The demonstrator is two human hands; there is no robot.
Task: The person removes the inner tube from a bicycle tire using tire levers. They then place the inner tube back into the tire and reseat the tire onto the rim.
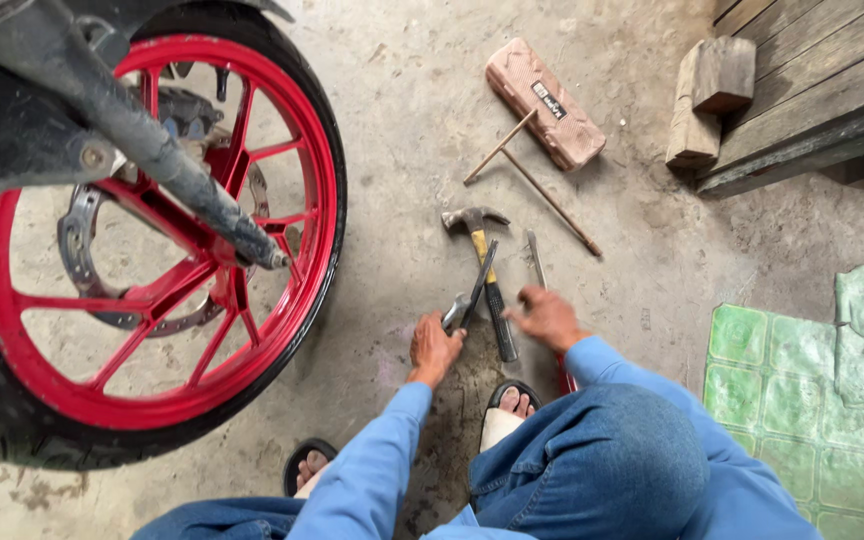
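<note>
My left hand point(434, 349) grips a metal wrench-like tool point(470, 293) whose shaft rises from the concrete floor. Blurred with motion, my right hand point(546, 317) hovers beside the black grip of a claw hammer point(487, 275) with a yellow band; whether it holds anything I cannot tell. A thin metal rod point(534, 259) lies just right of the hammer. Both sleeves are blue, and my sandalled foot point(508, 408) rests below the tools.
A motorcycle wheel with a red rim point(292, 290) and black tyre fills the left. A T-shaped rusty bar point(537, 185) and a pink brick-like block point(544, 103) lie farther out. Wooden blocks point(712, 95) and planks sit top right; green matting point(792, 380) at right.
</note>
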